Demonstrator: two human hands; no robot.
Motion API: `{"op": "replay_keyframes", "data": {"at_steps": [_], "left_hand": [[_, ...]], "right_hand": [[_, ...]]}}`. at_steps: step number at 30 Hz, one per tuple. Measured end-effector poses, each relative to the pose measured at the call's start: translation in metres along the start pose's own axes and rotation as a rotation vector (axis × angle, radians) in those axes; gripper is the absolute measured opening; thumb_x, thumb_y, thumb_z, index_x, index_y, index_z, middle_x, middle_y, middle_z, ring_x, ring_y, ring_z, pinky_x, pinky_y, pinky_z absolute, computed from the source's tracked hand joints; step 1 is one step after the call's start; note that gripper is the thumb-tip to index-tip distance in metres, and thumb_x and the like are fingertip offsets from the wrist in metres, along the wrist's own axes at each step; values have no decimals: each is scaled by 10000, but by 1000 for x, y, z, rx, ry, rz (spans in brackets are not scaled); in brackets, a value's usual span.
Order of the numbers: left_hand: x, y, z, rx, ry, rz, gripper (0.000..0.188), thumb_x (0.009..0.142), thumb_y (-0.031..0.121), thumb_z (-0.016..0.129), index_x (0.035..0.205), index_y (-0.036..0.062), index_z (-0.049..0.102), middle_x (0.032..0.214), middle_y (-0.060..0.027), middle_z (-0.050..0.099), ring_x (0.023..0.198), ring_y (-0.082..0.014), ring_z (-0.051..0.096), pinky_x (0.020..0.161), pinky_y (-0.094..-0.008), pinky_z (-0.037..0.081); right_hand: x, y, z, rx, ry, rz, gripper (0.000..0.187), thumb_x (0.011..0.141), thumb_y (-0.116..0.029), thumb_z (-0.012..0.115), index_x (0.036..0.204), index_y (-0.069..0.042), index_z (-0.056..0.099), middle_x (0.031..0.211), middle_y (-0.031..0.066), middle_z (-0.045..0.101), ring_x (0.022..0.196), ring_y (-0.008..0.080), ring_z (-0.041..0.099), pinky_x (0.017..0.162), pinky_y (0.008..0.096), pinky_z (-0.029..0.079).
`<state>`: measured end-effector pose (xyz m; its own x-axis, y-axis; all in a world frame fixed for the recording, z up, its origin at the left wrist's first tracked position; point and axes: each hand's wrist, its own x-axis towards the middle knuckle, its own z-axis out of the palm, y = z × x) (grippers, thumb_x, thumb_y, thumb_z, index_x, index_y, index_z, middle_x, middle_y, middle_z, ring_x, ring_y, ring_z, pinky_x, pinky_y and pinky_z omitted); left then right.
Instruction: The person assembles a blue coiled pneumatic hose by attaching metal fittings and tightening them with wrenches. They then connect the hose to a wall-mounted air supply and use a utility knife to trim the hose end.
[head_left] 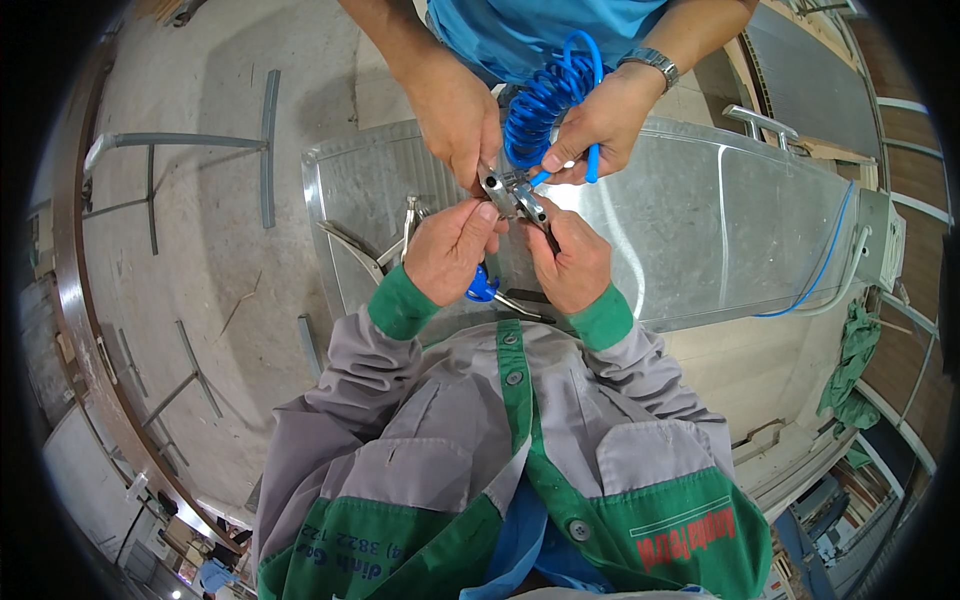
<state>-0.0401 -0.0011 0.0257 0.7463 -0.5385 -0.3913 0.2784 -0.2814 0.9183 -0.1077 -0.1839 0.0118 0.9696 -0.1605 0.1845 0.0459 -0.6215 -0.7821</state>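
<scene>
My left hand point(450, 248) is closed, thumb and fingers pinching a silver metal piece point(499, 196) with a round hole in its end. Beside it, my right hand point(572, 262) grips a pliers-like metal tool point(537, 212), its jaws against the metal parts; the exact contact is hidden. A co-worker in blue faces me. One co-worker's hand point(455, 120) touches the same silver piece from above. The other, wearing a wristwatch point(652, 66), holds a coiled blue air hose point(545, 110) whose end reaches the metal parts. Below my left fingers sits a blue-bodied tool point(482, 286), partly hidden.
We work over a metal-topped table point(680, 230). Metal clamp-like tools point(352, 246) lie on its left part. A thin blue hose point(828, 262) hangs at the right end. Grey metal frames point(200, 142) stand on the floor at left; green cloth point(853, 368) hangs at far right.
</scene>
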Motion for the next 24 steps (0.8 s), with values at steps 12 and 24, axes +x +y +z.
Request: {"op": "replay_keyframes", "data": {"at_steps": [12, 24], "left_hand": [[-1, -5, 7, -49, 110, -23, 446, 1097, 331, 414, 964, -37, 627, 739, -50, 578, 677, -126, 528, 639, -307, 455], [-8, 0, 18, -145, 178, 3, 446, 1094, 350, 421, 995, -34, 625, 770, -79, 603, 715, -158, 551, 685, -333, 475]], "right_hand": [[0, 11, 7, 156, -63, 43, 371, 928, -60, 674, 1293, -15, 624, 975, 180, 717, 858, 321, 727, 758, 365, 563], [0, 19, 10, 205, -216, 162, 214, 1032, -263, 575, 1081, -60, 619, 811, 156, 657, 747, 377, 671, 647, 424, 511]]}}
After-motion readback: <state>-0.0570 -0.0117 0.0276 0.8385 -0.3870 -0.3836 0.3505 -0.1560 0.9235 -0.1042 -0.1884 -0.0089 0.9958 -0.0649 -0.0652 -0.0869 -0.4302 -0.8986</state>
